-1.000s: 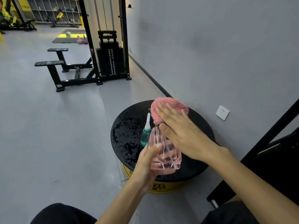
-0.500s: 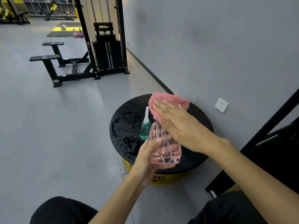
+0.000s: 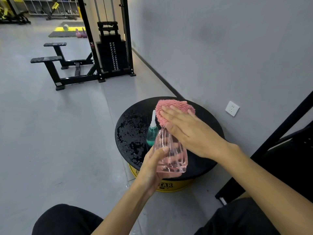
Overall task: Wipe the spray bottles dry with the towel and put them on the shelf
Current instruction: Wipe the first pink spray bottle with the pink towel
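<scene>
Over stool [image 3: 129,133] | pink bottle [image 3: 171,153] upright | left hand [image 3: 150,168] grips it | right hand [image 3: 191,131] flat on towel [image 3: 174,106]

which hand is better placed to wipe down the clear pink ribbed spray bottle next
Likely right: the right hand lies flat on the pink knitted towel atop the clear pink ribbed spray bottle, while the left hand grips its base.

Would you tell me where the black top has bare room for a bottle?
Left of the teal bottle, to the rim, the top is bare but covered in water drops. A dry-looking patch shows near right, between the pink bottle and the right forearm. The middle is crowded: left hand, right hand, towel and pink bottle hang over it.
</scene>
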`<state>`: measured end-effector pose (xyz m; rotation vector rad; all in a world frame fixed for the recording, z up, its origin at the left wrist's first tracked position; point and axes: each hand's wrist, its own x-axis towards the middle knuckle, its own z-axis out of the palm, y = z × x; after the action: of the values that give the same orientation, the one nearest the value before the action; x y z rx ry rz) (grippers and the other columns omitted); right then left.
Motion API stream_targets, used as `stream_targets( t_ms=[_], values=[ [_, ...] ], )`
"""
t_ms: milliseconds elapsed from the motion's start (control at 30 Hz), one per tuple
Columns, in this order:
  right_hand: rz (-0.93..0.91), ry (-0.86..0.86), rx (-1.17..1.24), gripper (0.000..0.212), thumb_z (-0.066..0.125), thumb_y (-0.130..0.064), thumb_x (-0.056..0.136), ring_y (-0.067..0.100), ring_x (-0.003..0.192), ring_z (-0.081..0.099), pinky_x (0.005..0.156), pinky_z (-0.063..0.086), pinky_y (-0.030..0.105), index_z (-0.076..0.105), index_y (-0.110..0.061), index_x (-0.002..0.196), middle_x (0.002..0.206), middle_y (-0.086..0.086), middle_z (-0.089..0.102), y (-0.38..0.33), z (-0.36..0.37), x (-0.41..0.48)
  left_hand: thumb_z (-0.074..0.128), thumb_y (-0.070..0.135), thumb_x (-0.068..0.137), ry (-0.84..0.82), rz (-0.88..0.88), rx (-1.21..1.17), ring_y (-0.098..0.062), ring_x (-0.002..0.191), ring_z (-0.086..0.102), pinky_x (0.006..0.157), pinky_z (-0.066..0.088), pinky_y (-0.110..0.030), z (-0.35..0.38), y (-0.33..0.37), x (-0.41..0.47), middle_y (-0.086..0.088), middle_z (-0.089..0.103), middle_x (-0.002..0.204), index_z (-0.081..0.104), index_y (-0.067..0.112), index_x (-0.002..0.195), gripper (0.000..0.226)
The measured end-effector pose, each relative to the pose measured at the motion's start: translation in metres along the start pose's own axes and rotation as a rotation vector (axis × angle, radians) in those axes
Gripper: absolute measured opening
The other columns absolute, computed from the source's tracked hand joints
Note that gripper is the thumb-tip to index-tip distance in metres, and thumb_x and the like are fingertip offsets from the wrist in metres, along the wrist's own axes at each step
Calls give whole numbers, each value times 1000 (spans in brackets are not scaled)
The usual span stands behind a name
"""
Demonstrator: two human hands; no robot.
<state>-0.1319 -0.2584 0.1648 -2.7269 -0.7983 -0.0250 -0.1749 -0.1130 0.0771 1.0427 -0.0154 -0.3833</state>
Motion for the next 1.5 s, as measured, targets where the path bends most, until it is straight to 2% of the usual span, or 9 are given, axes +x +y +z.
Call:
stream_targets(
  t_ms=[133,233,467,567,800,1067,1167,1367,1500],
  values=[
    [106,90,-64,71,2,-62,92,5,147,-11,122,1,43,2,-29,154,161,-13,-4,14,-6,9,69,45,59,-25,3,0,-27,84,72,64,59,-41,3,-1,-4,-13,73,102,62,14,118,67],
    [176,134,-36,71,6,-59,92,7,147,-14,122,1,41,0,-26,155,161,-11,-9,19,-8,11,68,45,61,-33,7,19,-31,88,71,66,58,-42,3,-1,-4,-16,72,107,61,14,122,69],
    [21,73,70,69,6,-61,91,-2,145,-15,121,-8,34,6,-31,154,160,-18,-4,-9,1,-4,76,49,58,-33,20,49,-32,95,69,68,57,-43,4,0,-3,-14,72,106,55,10,128,82],
    [50,71,19,68,15,-62,93,-1,145,-15,121,-7,35,5,-32,154,160,-18,-5,-8,-1,-2,71,47,63,-30,32,61,-35,94,69,70,56,-44,4,0,-3,-18,70,110,53,12,130,78],
    [214,153,112,68,49,-39,97,10,149,-9,119,-4,43,15,-24,155,162,-10,2,-18,0,18,70,44,65,-12,41,65,-32,102,68,64,57,-40,12,-3,-3,-13,69,115,54,18,128,70],
    [192,181,153,59,43,1,97,11,149,3,122,5,47,28,-20,150,160,-8,20,-21,9,16,71,44,55,19,-3,-27,-27,80,72,60,59,-40,8,-5,-5,-11,74,95,62,12,116,70],
    [157,151,141,57,43,0,98,8,149,5,122,6,41,28,-21,150,159,-9,21,-25,9,4,71,45,59,18,2,-59,-32,93,71,63,59,-42,7,-4,-6,-17,70,111,59,11,122,73],
    [87,128,64,59,48,-7,98,6,149,5,122,6,42,28,-24,151,158,-11,23,-36,9,-20,67,53,69,48,35,-86,-32,100,68,80,56,-53,1,3,-2,-13,69,115,64,18,120,62],
    [26,214,-21,56,48,-16,94,9,147,17,120,17,48,36,-24,148,155,-9,33,-48,16,-39,52,63,76,43,66,-133,-25,94,71,71,57,-44,3,12,-3,-1,73,109,74,35,102,43]
  ],
)
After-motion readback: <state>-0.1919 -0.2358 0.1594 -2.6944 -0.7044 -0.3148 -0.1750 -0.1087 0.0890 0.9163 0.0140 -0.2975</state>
